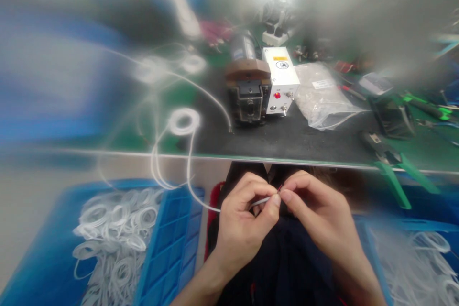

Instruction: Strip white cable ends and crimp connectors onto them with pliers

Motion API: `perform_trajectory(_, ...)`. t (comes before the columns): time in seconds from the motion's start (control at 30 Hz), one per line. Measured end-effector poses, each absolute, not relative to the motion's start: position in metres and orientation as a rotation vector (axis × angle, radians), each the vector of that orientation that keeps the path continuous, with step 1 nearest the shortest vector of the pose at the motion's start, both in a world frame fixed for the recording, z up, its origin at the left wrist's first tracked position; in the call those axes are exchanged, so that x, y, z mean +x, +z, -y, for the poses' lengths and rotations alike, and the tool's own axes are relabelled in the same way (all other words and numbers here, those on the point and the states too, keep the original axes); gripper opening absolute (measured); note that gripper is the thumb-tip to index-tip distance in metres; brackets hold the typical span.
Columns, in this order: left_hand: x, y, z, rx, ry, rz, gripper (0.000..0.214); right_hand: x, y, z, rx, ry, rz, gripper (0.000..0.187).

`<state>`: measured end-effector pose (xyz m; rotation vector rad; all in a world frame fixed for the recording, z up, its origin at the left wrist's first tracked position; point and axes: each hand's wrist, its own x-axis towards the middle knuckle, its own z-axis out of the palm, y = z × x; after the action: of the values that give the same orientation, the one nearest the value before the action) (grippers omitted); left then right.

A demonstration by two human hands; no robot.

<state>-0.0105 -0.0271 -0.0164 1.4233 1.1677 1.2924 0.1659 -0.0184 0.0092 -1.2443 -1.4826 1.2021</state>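
Note:
A white cable (203, 202) runs down from a coil (184, 121) at the table's edge into my left hand (247, 215). That hand is closed, with thumb and forefinger pinching the cable close to its end. Small dark and reddish wires show at the tip. My right hand (311, 205) pinches these thin wires between thumb and forefinger, its fingertips almost touching those of my left. Both hands are above my lap, just below the table's front edge. The exact ends of the wires are hidden by the fingertips.
A black-and-white machine (281, 81) with switches stands on a dark mat (322, 146). Right of it lie a clear plastic bag (319, 98) and green-handled pliers (389, 167) overhanging the edge. Blue crates (172, 244) with coiled cables (124, 229) flank my lap.

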Motion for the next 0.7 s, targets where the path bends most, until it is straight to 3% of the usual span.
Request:
perform_trajectory(0.23,-0.011,-0.016,0.029,1.459,1.342,-1.217,0.012,0.162,0.007,0.025,-1.282,1.161,1.538,0.017)
perform_trajectory(0.7,-0.028,-0.02,0.018,1.279,1.087,-0.96,0.012,0.171,0.013,0.016,-1.293,1.085,1.709,0.014)
